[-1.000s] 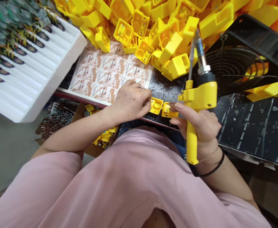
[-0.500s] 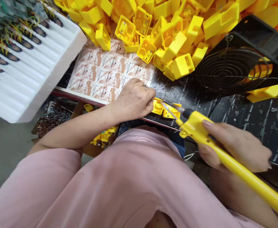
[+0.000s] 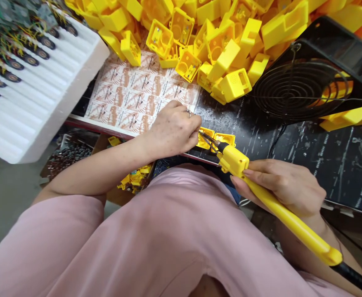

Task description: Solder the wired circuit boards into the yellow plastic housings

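My left hand rests at the bench's front edge, its fingers pinched on a small open yellow housing. A second yellow housing lies just to the right of it. My right hand is closed round the handle of a yellow soldering iron. The iron lies nearly flat, pointing left. Its metal tip sits over the housing under my left fingers.
A big heap of yellow plastic housings fills the back of the bench. A black fan with a wire grille stands at the right. A white foam tray holds wired circuit boards at the left. A printed label sheet covers the bench.
My right hand swung the soldering iron down from upright to nearly flat and brought its tip to the housing by my left fingers. My left hand stayed in place.
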`<state>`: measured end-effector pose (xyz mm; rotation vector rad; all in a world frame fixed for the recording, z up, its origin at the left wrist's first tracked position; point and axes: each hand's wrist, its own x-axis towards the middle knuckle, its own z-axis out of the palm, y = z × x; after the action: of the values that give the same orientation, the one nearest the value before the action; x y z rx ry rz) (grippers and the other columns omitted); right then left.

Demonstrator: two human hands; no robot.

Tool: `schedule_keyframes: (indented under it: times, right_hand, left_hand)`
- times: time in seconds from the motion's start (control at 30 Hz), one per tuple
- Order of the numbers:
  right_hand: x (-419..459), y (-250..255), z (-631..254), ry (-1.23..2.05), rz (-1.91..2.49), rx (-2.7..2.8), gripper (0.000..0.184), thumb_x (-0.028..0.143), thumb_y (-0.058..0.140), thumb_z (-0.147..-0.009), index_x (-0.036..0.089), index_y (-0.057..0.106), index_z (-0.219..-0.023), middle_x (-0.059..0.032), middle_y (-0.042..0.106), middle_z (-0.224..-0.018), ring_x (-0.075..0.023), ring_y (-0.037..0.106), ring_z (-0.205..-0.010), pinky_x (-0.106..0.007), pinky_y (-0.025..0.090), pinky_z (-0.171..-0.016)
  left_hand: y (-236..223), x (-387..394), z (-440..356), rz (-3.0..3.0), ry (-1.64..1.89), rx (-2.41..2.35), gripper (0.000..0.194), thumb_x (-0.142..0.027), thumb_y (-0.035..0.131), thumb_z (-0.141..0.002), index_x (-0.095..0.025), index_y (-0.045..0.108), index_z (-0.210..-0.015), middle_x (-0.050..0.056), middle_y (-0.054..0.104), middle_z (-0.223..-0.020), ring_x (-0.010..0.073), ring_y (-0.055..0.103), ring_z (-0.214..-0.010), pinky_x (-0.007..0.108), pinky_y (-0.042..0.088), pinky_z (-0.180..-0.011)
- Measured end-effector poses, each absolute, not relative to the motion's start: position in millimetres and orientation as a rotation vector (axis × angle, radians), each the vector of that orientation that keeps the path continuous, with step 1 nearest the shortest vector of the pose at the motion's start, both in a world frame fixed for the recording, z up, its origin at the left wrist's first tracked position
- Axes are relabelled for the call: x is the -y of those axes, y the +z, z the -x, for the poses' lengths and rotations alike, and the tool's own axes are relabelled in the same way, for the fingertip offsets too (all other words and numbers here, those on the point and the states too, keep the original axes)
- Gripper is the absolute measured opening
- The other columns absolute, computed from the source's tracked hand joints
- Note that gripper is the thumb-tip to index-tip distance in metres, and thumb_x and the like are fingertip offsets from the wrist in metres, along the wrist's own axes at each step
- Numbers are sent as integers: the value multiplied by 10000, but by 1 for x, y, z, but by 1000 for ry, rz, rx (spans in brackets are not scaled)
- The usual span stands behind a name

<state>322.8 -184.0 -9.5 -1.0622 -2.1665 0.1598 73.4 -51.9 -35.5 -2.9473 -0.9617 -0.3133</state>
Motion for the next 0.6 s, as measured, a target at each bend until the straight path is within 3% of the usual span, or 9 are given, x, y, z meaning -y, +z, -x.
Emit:
schedule_keyframes:
  times: [0.17, 0.3, 0.43, 0.6]
  right_hand:
    - [189, -2, -327, 235, 1193, 2130, 78, 222, 692, -1011, 224, 622, -975, -7, 743, -789, -121, 740, -682, -222, 622, -643]
    - [191, -3, -327, 238, 1182, 2161, 81, 192, 699, -1003, 205, 624, -976, -9, 742, -787, -99, 714, -652, -197, 595, -629]
    - [189, -5, -326, 194, 1148, 2158, 223, 156, 794, -929, 208, 601, -1028, 2, 764, -841, -91, 721, -697, -186, 599, -676]
    - [191, -10, -328, 226, 1164, 2082, 209, 152, 747, -955, 247, 634, -1103, 8, 753, -817, -131, 735, -680, -237, 625, -656]
  left_hand:
    - [-35, 51, -74, 2911, -294, 921, 296, -225, 459, -898, -179, 724, -774, 43, 628, -601, 236, 632, -651, 404, 553, -793]
    - [-35, 51, -73, 2895, -296, 904, 300, -227, 460, -911, -178, 726, -779, 40, 613, -599, 234, 639, -658, 402, 551, -785]
    - [-36, 52, -73, 2882, -317, 899, 297, -233, 465, -916, -178, 726, -785, 38, 609, -604, 238, 645, -675, 412, 542, -793]
    - [-38, 53, -67, 2892, -375, 943, 294, -245, 474, -951, -188, 712, -789, 43, 658, -661, 247, 672, -755, 415, 530, -822]
